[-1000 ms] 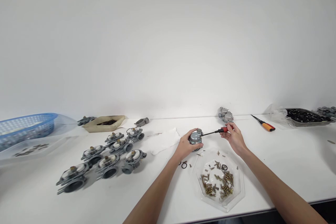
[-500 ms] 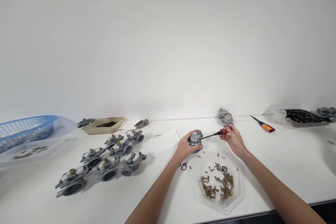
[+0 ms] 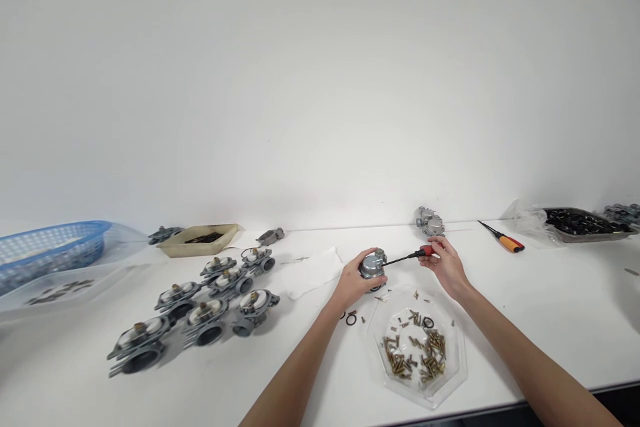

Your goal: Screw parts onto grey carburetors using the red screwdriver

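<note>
My left hand (image 3: 353, 278) is closed around a silver metal carburetor (image 3: 371, 267), with the rounded bowl facing up. In my right hand (image 3: 447, 267) is a screwdriver (image 3: 417, 253) with a red and black handle, gripped between thumb and fingers. Its dark shaft points left, and the tip meets the right side of the carburetor; what it touches there is too small to make out. In front of both hands sits a clear octagonal tray (image 3: 425, 397) of small brass screws or jets (image 3: 435, 345), with a black ring (image 3: 428, 323) among them.
Several carburetor bodies (image 3: 205, 320) stand at left. Behind them are a beige tray (image 3: 173, 247) and a blue basket (image 3: 90, 247). More metal parts (image 3: 430, 221) lie by the wall. Orange-handled and red-handled tools (image 3: 509, 243) and a tray of black parts (image 3: 590, 233) are at right.
Almost nothing differs. Both hands keep the same hold on the carburetor and the screwdriver, and the view has shifted very slightly.
</note>
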A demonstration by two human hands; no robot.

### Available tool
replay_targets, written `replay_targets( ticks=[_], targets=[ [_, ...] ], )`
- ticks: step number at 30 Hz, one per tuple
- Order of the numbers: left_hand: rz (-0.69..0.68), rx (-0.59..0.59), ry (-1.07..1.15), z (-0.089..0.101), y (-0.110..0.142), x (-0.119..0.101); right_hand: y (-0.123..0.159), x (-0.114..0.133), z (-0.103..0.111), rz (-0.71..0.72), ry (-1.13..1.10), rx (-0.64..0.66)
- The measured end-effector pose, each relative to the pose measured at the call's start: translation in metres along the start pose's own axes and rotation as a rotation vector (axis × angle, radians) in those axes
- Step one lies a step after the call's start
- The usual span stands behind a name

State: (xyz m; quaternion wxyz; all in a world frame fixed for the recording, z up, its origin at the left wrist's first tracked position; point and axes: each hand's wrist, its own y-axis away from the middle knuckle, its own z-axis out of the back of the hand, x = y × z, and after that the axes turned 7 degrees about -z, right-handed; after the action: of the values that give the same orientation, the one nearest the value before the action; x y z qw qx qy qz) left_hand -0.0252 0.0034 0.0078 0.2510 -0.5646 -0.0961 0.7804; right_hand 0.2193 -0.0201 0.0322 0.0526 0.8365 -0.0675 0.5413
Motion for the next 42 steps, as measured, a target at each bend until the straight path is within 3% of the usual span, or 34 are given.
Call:
replay_targets(
  ticks=[28,42],
  targets=[
    [-0.025,0.011,-0.014,0.0008,0.0008,0.0024,-0.0014,-0.0012,0.0008,-0.007,-0.003,-0.013],
    [-0.010,0.020,-0.008,0.0018,0.0012,0.0034,-0.0053,-0.0043,0.0042,-0.082,0.045,-0.051]
  ],
)
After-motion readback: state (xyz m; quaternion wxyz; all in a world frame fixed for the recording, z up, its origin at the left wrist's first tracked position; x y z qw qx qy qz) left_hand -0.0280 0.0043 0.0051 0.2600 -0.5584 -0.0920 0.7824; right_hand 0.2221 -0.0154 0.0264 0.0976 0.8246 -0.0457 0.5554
